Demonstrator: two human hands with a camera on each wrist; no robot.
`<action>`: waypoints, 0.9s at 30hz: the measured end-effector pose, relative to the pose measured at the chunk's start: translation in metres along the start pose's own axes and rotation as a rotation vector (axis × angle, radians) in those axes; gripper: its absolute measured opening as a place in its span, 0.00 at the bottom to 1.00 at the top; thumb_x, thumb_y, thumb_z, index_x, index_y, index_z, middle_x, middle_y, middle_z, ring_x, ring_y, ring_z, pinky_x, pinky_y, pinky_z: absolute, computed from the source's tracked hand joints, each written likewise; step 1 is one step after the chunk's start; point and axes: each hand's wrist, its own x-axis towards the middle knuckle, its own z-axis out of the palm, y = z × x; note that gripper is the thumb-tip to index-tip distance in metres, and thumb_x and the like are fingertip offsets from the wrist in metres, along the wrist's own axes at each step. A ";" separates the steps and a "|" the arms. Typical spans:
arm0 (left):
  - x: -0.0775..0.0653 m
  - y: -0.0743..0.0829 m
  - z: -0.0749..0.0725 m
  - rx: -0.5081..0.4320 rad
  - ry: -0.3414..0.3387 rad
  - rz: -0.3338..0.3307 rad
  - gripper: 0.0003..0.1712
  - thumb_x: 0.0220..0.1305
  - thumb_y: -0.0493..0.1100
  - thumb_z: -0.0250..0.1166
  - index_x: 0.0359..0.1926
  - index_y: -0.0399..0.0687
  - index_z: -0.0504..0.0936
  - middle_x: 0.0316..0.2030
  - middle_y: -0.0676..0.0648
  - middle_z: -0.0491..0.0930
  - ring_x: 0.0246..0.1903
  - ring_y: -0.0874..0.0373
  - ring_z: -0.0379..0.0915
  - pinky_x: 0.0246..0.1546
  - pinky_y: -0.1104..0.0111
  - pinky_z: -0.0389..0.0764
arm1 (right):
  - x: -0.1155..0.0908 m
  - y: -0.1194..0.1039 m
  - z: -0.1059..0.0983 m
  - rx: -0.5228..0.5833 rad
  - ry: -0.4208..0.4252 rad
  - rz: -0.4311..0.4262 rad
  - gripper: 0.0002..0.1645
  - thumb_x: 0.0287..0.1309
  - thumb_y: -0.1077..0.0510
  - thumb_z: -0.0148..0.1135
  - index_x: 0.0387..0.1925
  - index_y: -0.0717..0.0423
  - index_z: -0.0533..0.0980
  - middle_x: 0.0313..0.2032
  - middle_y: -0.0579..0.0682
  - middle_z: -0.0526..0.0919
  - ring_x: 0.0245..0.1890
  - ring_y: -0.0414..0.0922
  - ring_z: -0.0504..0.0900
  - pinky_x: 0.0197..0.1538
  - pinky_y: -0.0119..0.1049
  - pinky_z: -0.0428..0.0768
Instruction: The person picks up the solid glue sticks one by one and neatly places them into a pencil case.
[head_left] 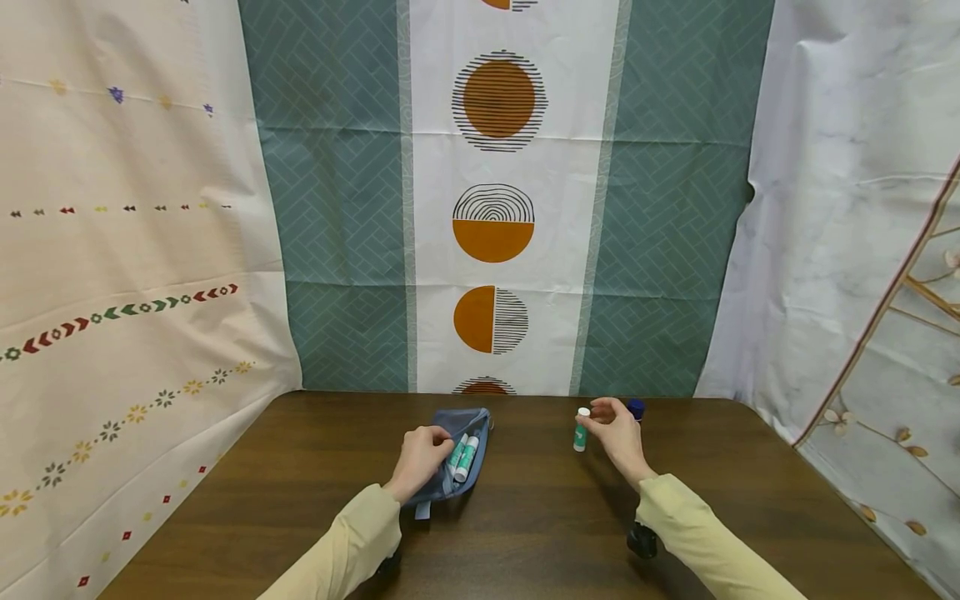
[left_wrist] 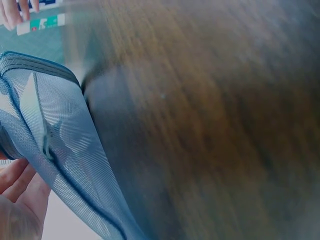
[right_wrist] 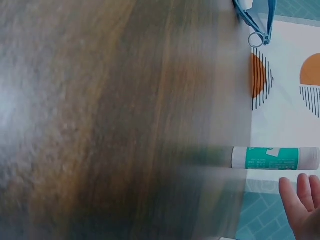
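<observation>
A green-and-white glue stick (head_left: 581,432) stands upright on the table at the right. Close beside it is my right hand (head_left: 617,435), its fingers relaxed and extended. In the right wrist view a small gap shows between the fingertips (right_wrist: 303,186) and the glue stick (right_wrist: 272,158). My left hand (head_left: 422,457) grips the left side of a blue mesh pouch (head_left: 480,454); in the left wrist view the pouch (left_wrist: 75,135) hides part of the fingers. Inside the unzipped pouch lie two green-and-white glue sticks (head_left: 467,460).
Behind my right hand stands an item with a dark blue cap (head_left: 636,407), mostly hidden. The brown wooden table (head_left: 525,533) ends at a patterned cloth backdrop (head_left: 495,367). More cloth hangs along both sides.
</observation>
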 end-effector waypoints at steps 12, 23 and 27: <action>-0.002 0.002 -0.002 -0.008 -0.009 -0.003 0.07 0.56 0.34 0.58 0.33 0.35 0.82 0.25 0.47 0.76 0.15 0.60 0.67 0.13 0.67 0.71 | 0.003 0.003 0.003 0.071 0.003 0.067 0.22 0.42 0.62 0.70 0.40 0.66 0.73 0.37 0.61 0.79 0.39 0.53 0.78 0.38 0.36 0.74; -0.001 0.000 -0.001 0.002 0.000 -0.003 0.07 0.56 0.34 0.58 0.32 0.35 0.82 0.25 0.48 0.76 0.15 0.60 0.67 0.13 0.68 0.71 | 0.004 0.006 0.007 0.170 -0.064 0.152 0.25 0.45 0.65 0.68 0.45 0.67 0.70 0.42 0.63 0.75 0.44 0.55 0.73 0.42 0.38 0.73; -0.001 0.000 0.000 0.005 0.000 -0.006 0.07 0.56 0.34 0.58 0.32 0.36 0.82 0.25 0.48 0.76 0.17 0.61 0.68 0.13 0.69 0.71 | 0.005 0.007 0.009 0.230 -0.076 0.195 0.26 0.45 0.67 0.67 0.47 0.69 0.68 0.43 0.64 0.74 0.45 0.55 0.72 0.39 0.33 0.73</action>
